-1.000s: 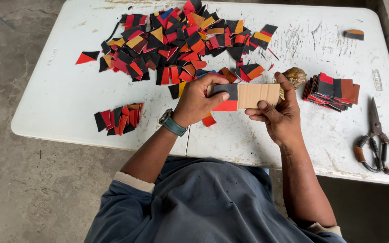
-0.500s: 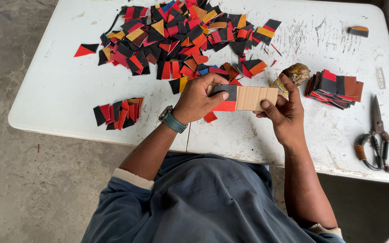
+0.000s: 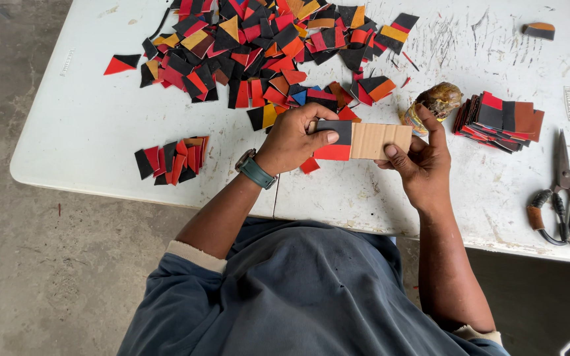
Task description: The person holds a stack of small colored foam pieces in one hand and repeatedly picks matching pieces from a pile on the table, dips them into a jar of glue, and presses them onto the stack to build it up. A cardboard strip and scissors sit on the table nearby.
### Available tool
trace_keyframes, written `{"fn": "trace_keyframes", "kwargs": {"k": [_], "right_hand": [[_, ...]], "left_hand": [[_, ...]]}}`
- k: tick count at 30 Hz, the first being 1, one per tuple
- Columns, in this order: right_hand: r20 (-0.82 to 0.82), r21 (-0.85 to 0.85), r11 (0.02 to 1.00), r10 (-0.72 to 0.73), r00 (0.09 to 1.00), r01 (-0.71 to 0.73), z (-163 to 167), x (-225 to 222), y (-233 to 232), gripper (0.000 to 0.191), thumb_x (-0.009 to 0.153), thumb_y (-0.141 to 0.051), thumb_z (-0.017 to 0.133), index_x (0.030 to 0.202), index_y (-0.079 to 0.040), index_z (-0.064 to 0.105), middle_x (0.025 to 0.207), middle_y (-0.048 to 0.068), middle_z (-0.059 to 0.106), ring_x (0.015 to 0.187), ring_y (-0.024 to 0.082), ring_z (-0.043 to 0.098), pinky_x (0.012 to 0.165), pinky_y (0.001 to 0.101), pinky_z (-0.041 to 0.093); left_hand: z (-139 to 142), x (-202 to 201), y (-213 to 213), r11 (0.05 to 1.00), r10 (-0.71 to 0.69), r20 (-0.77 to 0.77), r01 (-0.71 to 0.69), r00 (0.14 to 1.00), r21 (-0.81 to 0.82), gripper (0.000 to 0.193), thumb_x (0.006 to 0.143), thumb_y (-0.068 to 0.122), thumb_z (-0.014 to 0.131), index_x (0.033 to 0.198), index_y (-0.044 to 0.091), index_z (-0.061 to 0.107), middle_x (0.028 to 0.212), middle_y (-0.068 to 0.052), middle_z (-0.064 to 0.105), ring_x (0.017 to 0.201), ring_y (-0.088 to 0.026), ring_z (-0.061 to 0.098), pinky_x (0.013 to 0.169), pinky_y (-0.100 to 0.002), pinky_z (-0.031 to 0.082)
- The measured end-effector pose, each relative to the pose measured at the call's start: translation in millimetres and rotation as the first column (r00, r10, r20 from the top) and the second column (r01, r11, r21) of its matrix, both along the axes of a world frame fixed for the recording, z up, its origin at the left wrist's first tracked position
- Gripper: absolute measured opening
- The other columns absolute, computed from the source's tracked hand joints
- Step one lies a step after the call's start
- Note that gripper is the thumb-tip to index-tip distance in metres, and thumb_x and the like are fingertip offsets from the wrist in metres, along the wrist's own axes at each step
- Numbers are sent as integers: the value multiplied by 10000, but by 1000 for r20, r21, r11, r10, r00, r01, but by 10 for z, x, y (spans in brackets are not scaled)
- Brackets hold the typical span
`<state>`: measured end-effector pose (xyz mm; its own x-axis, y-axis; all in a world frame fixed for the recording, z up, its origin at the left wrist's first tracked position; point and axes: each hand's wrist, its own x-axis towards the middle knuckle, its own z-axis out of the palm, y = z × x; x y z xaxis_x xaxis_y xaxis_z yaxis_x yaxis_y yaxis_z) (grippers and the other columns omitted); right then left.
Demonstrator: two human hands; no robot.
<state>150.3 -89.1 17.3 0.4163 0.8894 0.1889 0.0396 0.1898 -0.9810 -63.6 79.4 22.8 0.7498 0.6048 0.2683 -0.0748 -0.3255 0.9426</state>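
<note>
Tan cardboard strip (image 3: 380,140) held above white table (image 3: 80,132) by both hands; black-and-red piece (image 3: 335,140) pressed against its left end

Left hand (image 3: 293,140) clenched on black-and-red piece, thumb laid across it; watch (image 3: 254,170) worn on wrist

Right hand (image 3: 420,165) gripped on strip's right end

Loose pile of cut pieces (image 3: 265,53) spread beyond hands; small stack (image 3: 171,160) at left, neat stack (image 3: 499,120) at right; scissors (image 3: 565,201) laid near right edge

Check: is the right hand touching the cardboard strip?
Touching. Head view shows the right hand with its thumb pressed on the cardboard strip and fingers behind its right end.
</note>
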Motion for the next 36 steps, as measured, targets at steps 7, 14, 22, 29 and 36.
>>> {"fn": "trace_keyframes", "kwargs": {"k": [7,14,22,29,36], "right_hand": [[246,-235,964,-62,967,121,-154,262,-348,824,919,108,641,1626,-67,255,1032,187,690,902,217,704,763,357,620],[401,-365,849,-228,888,383,-184,867,-902,783,930,2,692,1630,-19,342,1032,160,691,889,181,696,762,328,607],[796,-226,786,-192,574,576,-197,950,-1000,616,904,-119,814,1470,3,604,1091,201,744,909,253,745,809,357,586],[762,-239,781,-218,610,577,-251,965,-1047,650,889,-160,816,1482,-9,599,1130,192,734,910,250,744,783,361,598],[854,-151,777,-210,477,611,-269,936,-1060,598,878,-179,841,1422,-8,661,1088,181,706,858,276,700,784,393,569]], "left_hand": [[-403,-112,-321,983,167,-23,-164,986,78,171,933,147,787,985,20,685,889,-43,738,826,-84,708,749,-277,588],[-712,-611,-372,985,29,-213,-65,977,-162,138,892,128,763,953,22,699,859,-41,759,798,-102,709,722,-272,580],[-592,64,-568,987,83,-279,-40,957,158,146,865,125,755,930,13,688,847,-134,756,793,-272,757,687,-368,575],[-448,121,-224,941,183,-416,-37,891,336,288,805,210,824,869,-5,642,796,-176,715,755,-335,720,653,-429,554],[-450,592,173,737,502,-257,-253,826,627,422,739,323,893,813,-24,666,895,-239,653,757,-420,679,613,-516,549]]}}
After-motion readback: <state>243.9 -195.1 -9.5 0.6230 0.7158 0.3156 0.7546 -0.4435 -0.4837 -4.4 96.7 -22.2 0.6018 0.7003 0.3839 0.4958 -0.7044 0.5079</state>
